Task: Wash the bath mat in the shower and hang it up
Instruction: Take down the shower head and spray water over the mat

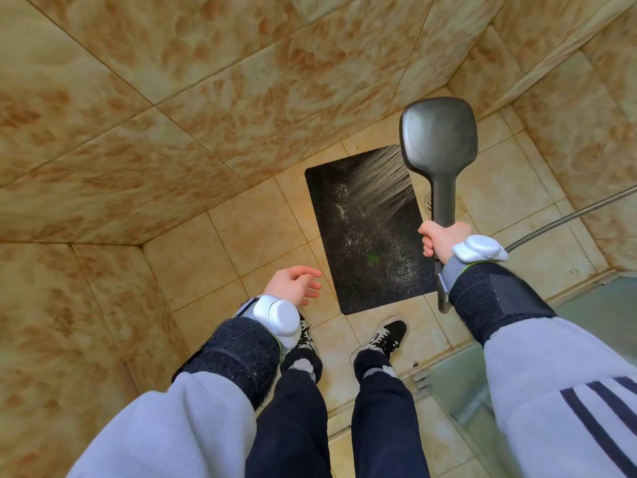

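A dark rectangular bath mat (365, 243) lies flat on the tiled shower floor, wet and speckled with white foam, a small green mark near its middle. My right hand (443, 238) grips the handle of a dark grey shower head (438, 136), held above the mat's right edge. Water sprays from it down and to the left onto the mat's far half. My left hand (295, 284) hangs open and empty to the left of the mat's near corner.
Marbled beige wall tiles (172, 115) close in on the left and far sides. The metal shower hose (565, 219) runs off to the right. A frosted glass panel (593, 326) stands at the right. My two black shoes (381, 336) stand just short of the mat.
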{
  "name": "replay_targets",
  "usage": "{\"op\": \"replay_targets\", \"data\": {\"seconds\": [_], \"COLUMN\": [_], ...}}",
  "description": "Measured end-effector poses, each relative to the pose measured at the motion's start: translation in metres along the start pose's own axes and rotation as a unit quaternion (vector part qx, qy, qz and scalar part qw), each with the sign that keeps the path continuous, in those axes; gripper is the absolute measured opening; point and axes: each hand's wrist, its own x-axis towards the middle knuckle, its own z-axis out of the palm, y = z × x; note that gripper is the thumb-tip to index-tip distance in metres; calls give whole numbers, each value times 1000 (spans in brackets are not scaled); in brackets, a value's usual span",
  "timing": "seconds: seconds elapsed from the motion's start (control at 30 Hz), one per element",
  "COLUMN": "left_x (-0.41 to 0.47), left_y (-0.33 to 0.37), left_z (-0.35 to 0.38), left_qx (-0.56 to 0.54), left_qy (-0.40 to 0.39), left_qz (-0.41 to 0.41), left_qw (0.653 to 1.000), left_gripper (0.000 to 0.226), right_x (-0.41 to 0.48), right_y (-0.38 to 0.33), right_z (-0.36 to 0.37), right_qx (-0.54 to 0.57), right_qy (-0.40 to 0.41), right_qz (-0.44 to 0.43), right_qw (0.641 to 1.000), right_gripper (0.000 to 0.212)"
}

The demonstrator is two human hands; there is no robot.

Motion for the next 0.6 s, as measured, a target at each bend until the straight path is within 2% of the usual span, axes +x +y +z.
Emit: {"op": "replay_targets", "data": {"seconds": [0.23, 0.4, 0.6], "left_x": [0, 0, 3], "left_y": [-5, -6, -4], "left_z": [-1, -2, -3], "left_qx": [-13, -12, -14], "left_qy": [3, 2, -2], "left_qz": [-6, -5, -10], "left_qw": [1000, 1000, 1000], "left_gripper": [31, 31, 31], "right_x": [0, 9, 13], "right_y": [4, 1, 3], "right_z": [5, 4, -1], "right_qx": [45, 57, 47], "right_qy": [-12, -39, -38], "right_qz": [-12, 11, 38], "right_qw": [999, 998, 997], "right_gripper": [36, 40, 34]}}
